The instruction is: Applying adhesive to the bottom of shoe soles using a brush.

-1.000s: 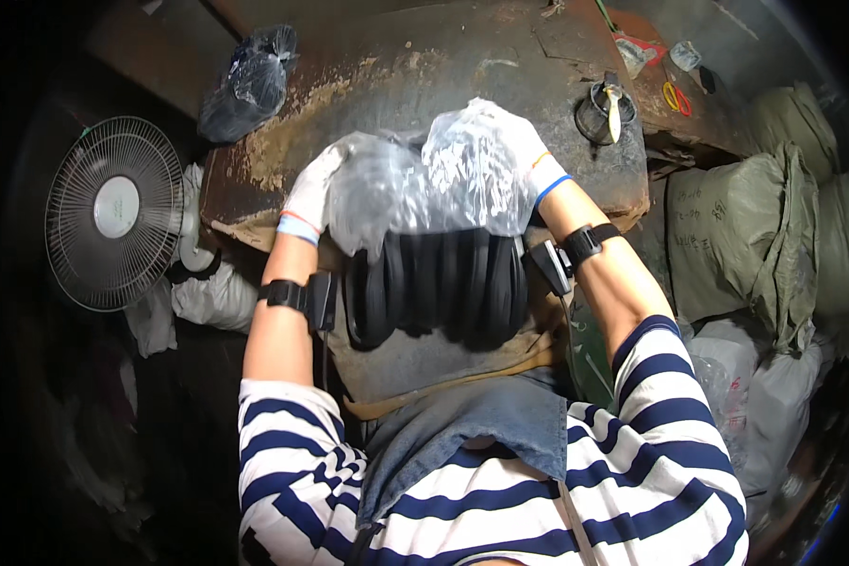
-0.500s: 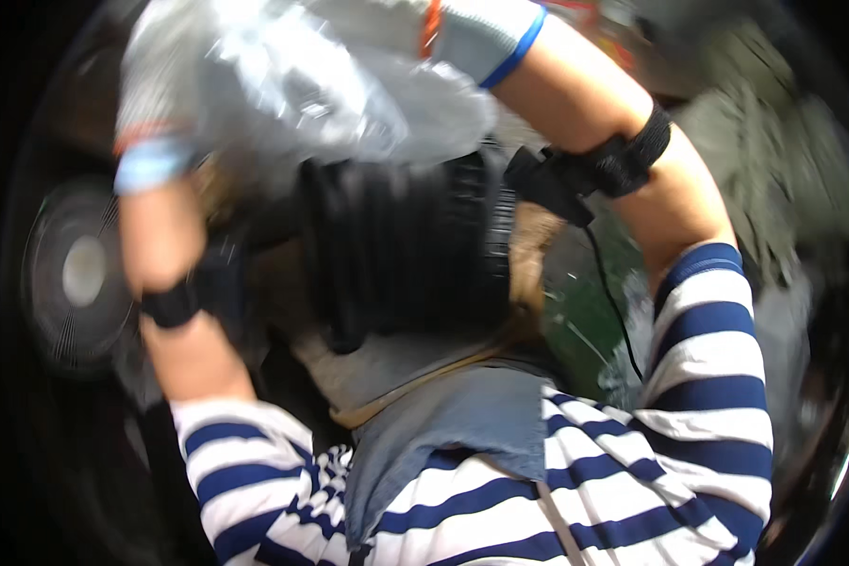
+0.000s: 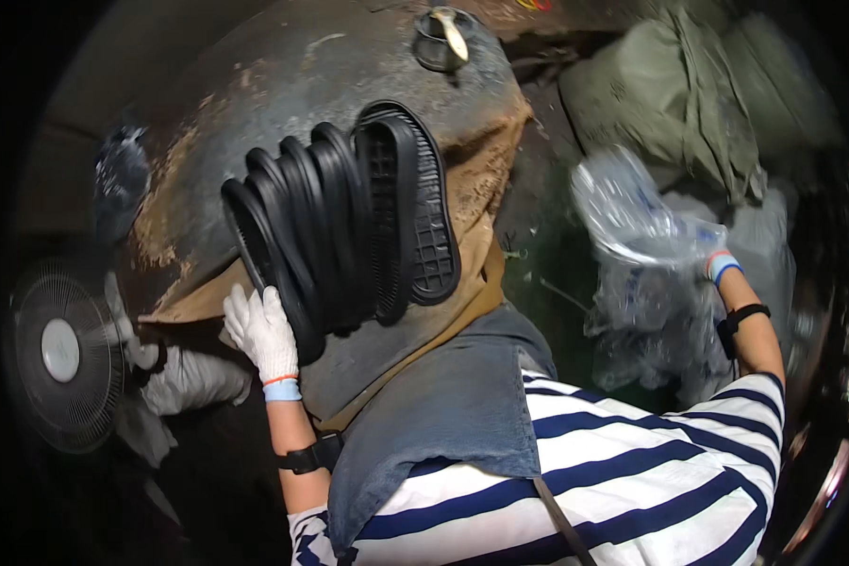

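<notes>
Left hand (image 3: 262, 332): I see its gloved fingers gripping the stack of black rubber soles (image 3: 344, 226) on the counter (image 3: 255, 85).
Right hand (image 3: 717, 264): I see it closed on a clear plastic bag (image 3: 632, 222), held well apart.

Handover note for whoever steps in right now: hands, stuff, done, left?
Left hand: gloved, steadying the stack of black rubber soles on the worn work surface.
Right hand: out to the right, gripping the clear plastic bag, which is off the soles.
Done: soles are unbagged and bare.
Left: soles not yet separated or moved; bag not yet put down.
Nearby: fan at left, green sacks at right.
</notes>
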Demonstrator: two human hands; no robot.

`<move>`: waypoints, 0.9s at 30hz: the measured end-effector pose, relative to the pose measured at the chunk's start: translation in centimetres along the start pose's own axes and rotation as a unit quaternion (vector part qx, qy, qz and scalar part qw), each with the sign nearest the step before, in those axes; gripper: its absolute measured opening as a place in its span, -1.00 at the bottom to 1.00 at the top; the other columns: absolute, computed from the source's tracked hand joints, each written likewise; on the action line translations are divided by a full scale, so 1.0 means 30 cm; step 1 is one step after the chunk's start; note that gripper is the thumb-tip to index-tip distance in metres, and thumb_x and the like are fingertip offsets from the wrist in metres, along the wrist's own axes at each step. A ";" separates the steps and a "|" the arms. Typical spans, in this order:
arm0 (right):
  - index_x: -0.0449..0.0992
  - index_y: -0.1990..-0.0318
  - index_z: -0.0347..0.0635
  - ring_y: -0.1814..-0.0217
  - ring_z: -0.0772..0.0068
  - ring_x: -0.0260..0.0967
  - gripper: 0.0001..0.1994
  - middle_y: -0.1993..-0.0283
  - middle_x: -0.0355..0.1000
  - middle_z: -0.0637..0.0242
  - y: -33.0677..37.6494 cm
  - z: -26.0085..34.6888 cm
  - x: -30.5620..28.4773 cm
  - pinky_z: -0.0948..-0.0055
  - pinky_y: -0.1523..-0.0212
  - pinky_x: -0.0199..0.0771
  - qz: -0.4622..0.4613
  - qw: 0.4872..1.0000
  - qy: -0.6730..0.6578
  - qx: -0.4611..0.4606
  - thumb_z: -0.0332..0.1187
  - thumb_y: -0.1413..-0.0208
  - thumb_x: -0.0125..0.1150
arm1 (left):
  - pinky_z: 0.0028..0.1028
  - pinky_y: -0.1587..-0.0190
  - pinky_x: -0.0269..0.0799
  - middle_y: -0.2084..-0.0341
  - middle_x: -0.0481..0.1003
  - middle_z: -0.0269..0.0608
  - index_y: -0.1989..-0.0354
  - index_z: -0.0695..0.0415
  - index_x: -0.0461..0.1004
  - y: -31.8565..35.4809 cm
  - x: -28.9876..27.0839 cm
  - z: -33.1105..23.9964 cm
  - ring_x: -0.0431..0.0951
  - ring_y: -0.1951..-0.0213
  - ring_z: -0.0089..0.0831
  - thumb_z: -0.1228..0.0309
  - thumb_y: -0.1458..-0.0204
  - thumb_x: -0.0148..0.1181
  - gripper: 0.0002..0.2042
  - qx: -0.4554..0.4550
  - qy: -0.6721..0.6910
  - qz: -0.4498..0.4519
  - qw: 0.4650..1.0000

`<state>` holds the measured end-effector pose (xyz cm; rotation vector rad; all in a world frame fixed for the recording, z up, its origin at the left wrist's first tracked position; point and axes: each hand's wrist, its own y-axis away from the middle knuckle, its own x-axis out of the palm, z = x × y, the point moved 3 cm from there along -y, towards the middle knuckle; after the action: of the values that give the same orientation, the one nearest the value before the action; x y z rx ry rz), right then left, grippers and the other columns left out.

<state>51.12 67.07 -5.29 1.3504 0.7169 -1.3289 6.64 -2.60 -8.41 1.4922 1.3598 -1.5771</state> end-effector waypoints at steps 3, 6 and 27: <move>0.56 -0.07 -0.21 -0.17 -0.04 0.50 -0.59 -0.08 0.52 -0.14 -0.133 0.089 -0.074 0.07 -0.22 0.47 0.165 0.960 0.048 0.222 -0.21 -0.09 0.18 | 0.00 -0.46 0.04 -0.32 0.39 0.08 -0.03 0.29 0.60 0.009 -0.040 0.049 0.22 -0.41 0.12 0.21 -0.29 0.13 -0.63 -0.039 0.011 0.078 0.996; 0.60 0.19 -0.13 0.08 -0.15 0.54 -0.78 0.21 0.59 -0.02 -0.407 0.325 -0.196 0.00 0.09 0.55 0.016 0.968 0.233 0.093 -0.21 -0.15 0.23 | -0.06 -0.47 0.04 -0.29 0.41 0.10 -0.05 0.36 0.57 0.064 -0.024 0.140 0.22 -0.41 0.07 0.30 -0.28 0.15 -0.65 -0.066 0.190 0.019 0.979; 0.61 0.27 0.01 0.13 0.19 0.53 -0.90 0.31 0.49 0.30 -1.340 1.156 -0.601 0.19 0.15 0.49 -0.268 0.796 0.320 -0.438 -0.34 -0.11 0.19 | -0.43 -0.11 0.51 -0.06 0.56 -0.21 -0.31 0.33 0.37 -0.022 -0.247 -0.032 0.58 0.02 -0.46 0.57 -0.20 0.09 -0.54 -0.226 0.664 0.152 0.697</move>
<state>-0.66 49.63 7.40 0.7893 2.0112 -0.6827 7.96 -3.21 -1.05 2.3770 1.7743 0.3533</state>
